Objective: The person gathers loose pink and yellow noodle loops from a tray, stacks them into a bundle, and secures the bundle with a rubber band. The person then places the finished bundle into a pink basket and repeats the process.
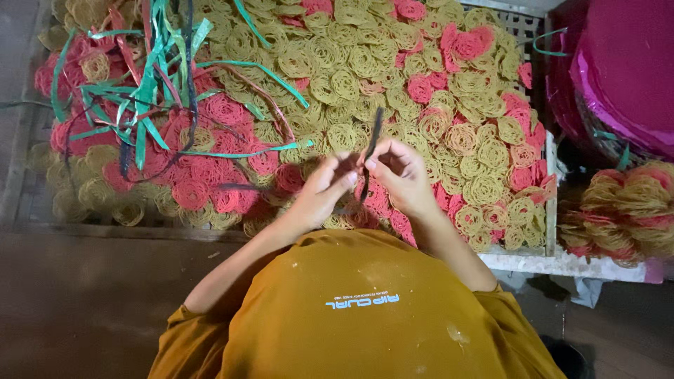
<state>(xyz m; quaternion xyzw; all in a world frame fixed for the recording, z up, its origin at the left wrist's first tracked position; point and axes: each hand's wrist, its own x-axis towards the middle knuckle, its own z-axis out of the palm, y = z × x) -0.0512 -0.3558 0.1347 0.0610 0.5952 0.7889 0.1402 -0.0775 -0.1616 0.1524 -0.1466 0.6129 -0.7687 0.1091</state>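
1. Dark strip (373,133): you held this thin, dark ribbon-like strip upright between both hands, above the near middle of the tray, and its upper end rose over the yellow coils.
2. Your left hand (324,187) was pinched closed on the lower part of the strip, thumb and fingertips pressed together.
3. Your right hand (400,172) gripped the same strip just beside the left, with the fingers curled around it; the two hands nearly touched.
4. Under your hands lay a wide, flat slatted tray (523,24) whose pale rim showed at the far right corner and along the right edge.
5. Round woven coils covered the tray almost wholly: yellow coils (351,67) filled the far middle and right, and pink coils (210,175) gathered on the left and near middle, with a few more scattered at the far right.
6. A loose tangle of green strips (151,84), mixed with some dark and reddish ones, lay over the coils at the far left.
7. To the right of the tray stood a magenta, shiny round bundle (625,70), and nearer to you a tied stack of coils (625,207) rested on a pale ledge (562,265).
8. The floor (91,302) near you was dark and brownish, and the room looked dim.
9. Your mustard-yellow shirt (365,309) filled the near middle of the view.
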